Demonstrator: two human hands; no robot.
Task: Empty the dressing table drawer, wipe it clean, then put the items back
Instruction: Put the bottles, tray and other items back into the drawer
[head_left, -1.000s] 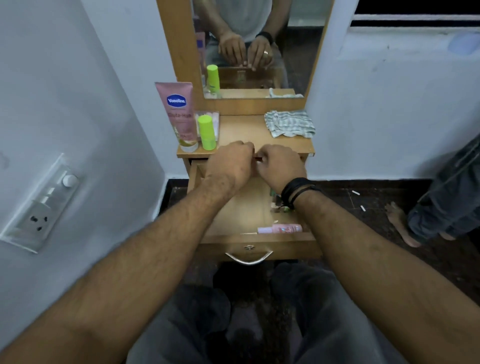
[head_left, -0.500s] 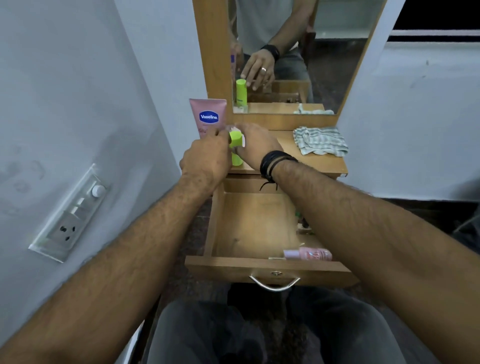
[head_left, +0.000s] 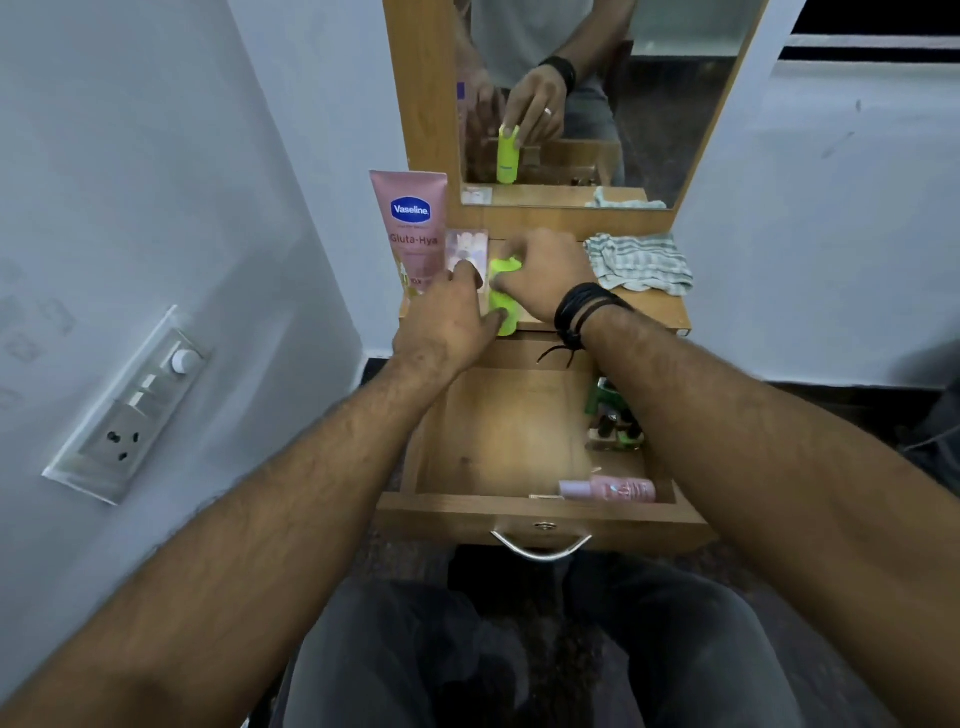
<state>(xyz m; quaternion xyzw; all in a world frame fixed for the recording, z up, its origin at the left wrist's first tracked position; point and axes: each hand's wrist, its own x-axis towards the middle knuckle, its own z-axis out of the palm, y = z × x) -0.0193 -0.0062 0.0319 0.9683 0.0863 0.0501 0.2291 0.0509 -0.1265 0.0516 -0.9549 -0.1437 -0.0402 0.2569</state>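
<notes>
Drawer (head_left: 498, 441): pulled open at lower centre of frame; floor mostly bare, so I judge emptying is partly done.
Cloth (head_left: 641, 260): striped, crumpled, upper right of centre on the table top (head_left: 654, 312); soft, grab anywhere when wiping.
Lotion tube (head_left: 413, 228): pink, upright, upper centre-left.
My right hand (head_left: 540, 275): fingers closed over the green bottle's top.
My left hand (head_left: 449, 322): curled beside the bottle's base; whether it grips, I cannot tell.
Green bottle (head_left: 501, 296): upright at table edge, centre frame. Judged light, stiff, smooth plastic; best held round the body.
Pink bottle (head_left: 615, 489): lying at drawer's front right corner.
Small bottles (head_left: 615, 421): clustered on drawer's right side, partly hidden by my forearm.
</notes>
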